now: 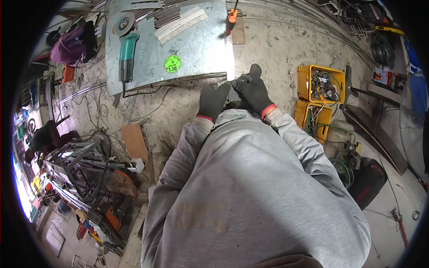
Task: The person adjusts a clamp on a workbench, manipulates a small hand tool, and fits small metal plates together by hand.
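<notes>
My left hand (213,101) and my right hand (257,92) wear dark gloves with red cuffs. They meet close in front of my body, just off the near corner of the metal table (192,58). The fingers of both are curled together, and the right thumb points up. What lies between them is dark and I cannot make it out. A bright pale strip (230,62) runs along the table's right edge down to my fingertips; whether I touch it is unclear. An orange-handled tool (231,21) stands at that edge, farther off.
On the table lie a green angle grinder (127,53), pale flat bars (182,24) and a round green sticker (172,64). Yellow crates (308,94) with cables stand at right. A metal rack (76,165) fills the left, where another person (47,136) bends. Cables cross the floor.
</notes>
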The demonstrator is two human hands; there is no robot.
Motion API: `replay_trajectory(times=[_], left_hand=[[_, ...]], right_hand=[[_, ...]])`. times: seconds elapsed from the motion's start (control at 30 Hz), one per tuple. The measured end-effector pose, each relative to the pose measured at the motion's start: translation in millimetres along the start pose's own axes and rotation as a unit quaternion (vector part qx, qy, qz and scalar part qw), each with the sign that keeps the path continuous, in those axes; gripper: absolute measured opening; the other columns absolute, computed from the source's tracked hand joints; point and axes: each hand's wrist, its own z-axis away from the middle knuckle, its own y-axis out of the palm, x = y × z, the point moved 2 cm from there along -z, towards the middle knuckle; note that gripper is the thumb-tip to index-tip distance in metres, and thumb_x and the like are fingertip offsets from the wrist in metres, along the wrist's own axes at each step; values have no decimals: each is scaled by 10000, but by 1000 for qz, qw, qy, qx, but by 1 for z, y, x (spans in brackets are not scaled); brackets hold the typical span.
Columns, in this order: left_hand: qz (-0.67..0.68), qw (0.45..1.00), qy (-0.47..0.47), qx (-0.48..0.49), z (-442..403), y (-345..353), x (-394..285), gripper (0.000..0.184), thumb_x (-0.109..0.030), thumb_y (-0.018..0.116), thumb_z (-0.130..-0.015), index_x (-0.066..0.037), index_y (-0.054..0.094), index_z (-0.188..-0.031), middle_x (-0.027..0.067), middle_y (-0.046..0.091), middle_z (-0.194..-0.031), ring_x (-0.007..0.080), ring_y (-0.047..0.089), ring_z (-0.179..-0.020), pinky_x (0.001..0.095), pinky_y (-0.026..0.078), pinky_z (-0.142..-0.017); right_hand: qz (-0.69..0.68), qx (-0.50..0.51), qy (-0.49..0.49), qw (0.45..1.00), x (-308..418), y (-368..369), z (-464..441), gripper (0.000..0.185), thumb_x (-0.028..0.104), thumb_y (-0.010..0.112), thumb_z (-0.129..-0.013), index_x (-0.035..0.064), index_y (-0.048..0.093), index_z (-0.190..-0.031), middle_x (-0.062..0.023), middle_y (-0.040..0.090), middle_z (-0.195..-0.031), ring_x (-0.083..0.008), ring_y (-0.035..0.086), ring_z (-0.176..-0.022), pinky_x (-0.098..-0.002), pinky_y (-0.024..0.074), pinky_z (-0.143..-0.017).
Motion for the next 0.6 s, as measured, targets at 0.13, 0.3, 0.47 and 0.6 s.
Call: replay_trajectory(times=[0.13,0.3,0.47,0.6], left_hand=[[-12,999,-36,-6,-4,2,-4,303,-259,694,-908,42,722,-881,21,643,-690,136,544,-612,366,429,-565],[-116,988,96,-20,-14,-2,-7,439,-356,720,-886,51,703,-722,78,620,-565,177,590,-530,428,431,-527],[-11,999,27,-33,-9,-4,1,462,-364,739,-870,61,680,-701,125,595,-540,179,590,-525,439,427,-524],[-98,994,0,-38,-25,-8,3,331,-301,736,-880,30,728,-878,33,680,-715,120,565,-602,343,439,-548]], right_hand=[[-14,-13,12,1000,3,0,-4,206,180,692,-966,-4,731,-1048,-51,720,-832,-140,641,-722,-298,529,-669],[-92,-15,9,996,-1,5,-20,140,147,692,-952,8,707,-961,-38,692,-806,-129,617,-710,-297,503,-642],[-141,20,28,989,10,6,-3,178,131,659,-965,-17,712,-1050,-76,728,-868,-160,660,-737,-307,538,-671],[-122,12,-26,992,-10,9,-17,144,131,667,-960,0,703,-1011,-83,728,-873,-196,688,-762,-336,561,-698]])
